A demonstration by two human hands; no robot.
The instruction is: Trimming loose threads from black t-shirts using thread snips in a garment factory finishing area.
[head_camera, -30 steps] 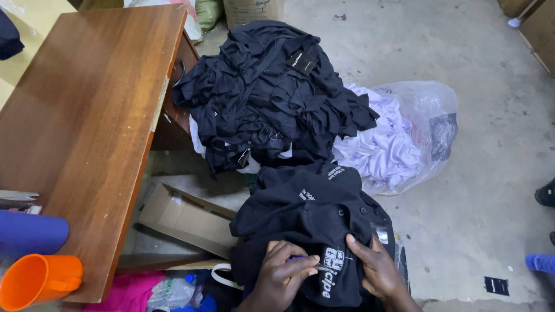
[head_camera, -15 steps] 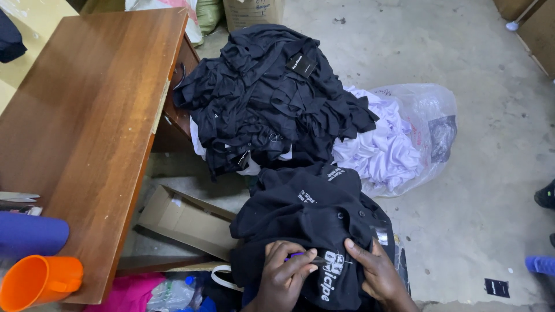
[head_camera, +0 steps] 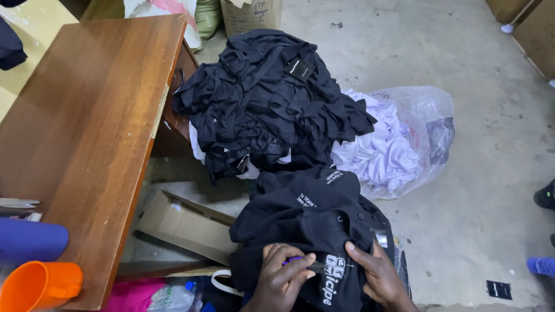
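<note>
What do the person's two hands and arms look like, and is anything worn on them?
Both hands are bare: the left hand and the right hand show no gloves, rings or watch. The short stretch of wrists in view has no sleeve. The fingers have short nails.
</note>
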